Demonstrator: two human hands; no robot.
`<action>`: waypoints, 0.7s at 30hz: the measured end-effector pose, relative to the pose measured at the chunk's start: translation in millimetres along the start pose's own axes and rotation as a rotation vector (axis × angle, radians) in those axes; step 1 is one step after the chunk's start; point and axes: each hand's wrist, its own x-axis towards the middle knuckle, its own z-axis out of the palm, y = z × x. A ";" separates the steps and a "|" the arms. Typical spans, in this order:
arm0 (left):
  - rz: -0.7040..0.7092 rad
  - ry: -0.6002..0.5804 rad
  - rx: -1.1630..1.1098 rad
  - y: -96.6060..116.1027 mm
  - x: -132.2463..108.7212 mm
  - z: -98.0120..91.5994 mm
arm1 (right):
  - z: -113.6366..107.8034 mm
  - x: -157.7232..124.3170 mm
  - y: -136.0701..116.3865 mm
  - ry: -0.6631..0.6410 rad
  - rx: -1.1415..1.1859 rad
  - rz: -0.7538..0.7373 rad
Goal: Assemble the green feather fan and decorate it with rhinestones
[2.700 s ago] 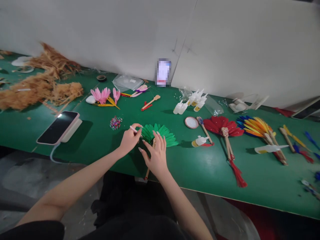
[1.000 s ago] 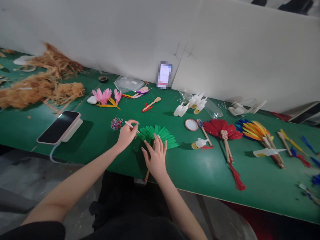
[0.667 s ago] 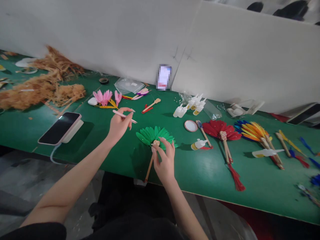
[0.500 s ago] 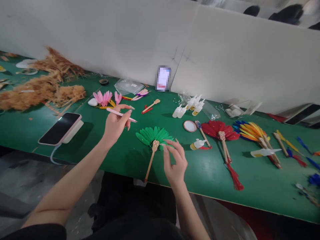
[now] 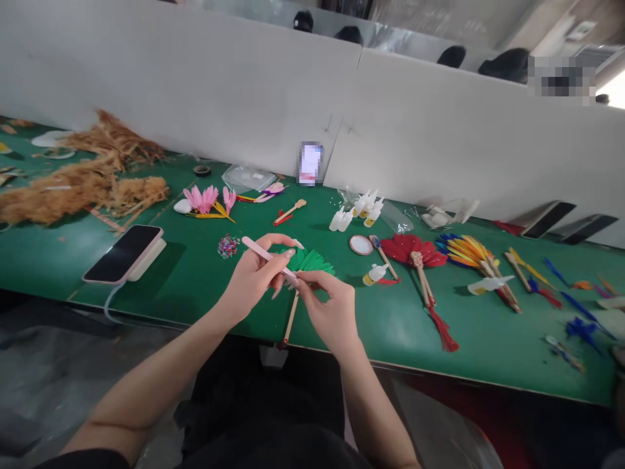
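Note:
My left hand [image 5: 254, 277] is closed around slim pale-pink tweezers [image 5: 261, 251], whose tip points right and down. At that tip the fingertips of my right hand [image 5: 334, 309] are pinched together; whatever is between them is too small to make out. Both hands hover over a green feather fan [image 5: 315, 259] lying on the table, covering its centre. Below them its wooden handle [image 5: 291, 319] reaches toward the front edge. Left of my left hand lies a small pile of multicoloured beads or sequins [image 5: 227, 246].
Right of my hands are a glue bottle [image 5: 375, 274], a round white dish [image 5: 361, 245], a red feather fan [image 5: 415, 251] and a yellow-blue one [image 5: 466, 253]. More glue bottles [image 5: 340, 219] stand behind. On the left lie a phone [image 5: 124, 253], pink feathers [image 5: 201, 198] and brown fibre [image 5: 73, 189].
My left hand has moved right and down with the tweezers, to meet my right hand above the green fan. My right hand's fingers have closed into a pinch. The colourful pile is now uncovered.

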 end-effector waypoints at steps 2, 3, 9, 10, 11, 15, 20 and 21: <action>-0.017 0.025 -0.035 -4.5 -9.4 0.1 | 1.5 -10.0 -3.0 0.029 -0.098 -0.066; -0.033 0.043 -0.068 -7.7 -14.6 0.4 | 2.5 -16.1 -3.8 0.046 -0.131 -0.087; -0.213 0.158 -0.442 -38.5 -48.4 13.4 | 12.5 -56.9 -4.3 0.182 -0.208 -0.140; -0.241 0.172 -0.509 -44.1 -54.0 18.2 | 14.1 -63.0 -4.1 0.212 -0.218 -0.138; -0.262 0.188 -0.566 -49.3 -59.5 23.5 | 15.5 -68.7 -3.7 0.243 -0.227 -0.133; -0.309 0.201 -0.667 -65.2 -79.9 44.5 | 16.8 -88.1 0.3 0.341 -0.258 -0.089; -0.139 0.334 -0.443 -81.2 -90.2 35.9 | -2.1 -107.1 17.3 0.442 -0.274 0.036; -0.082 0.406 -0.374 -85.6 -89.6 27.2 | -7.8 -110.3 22.4 0.444 -0.277 0.065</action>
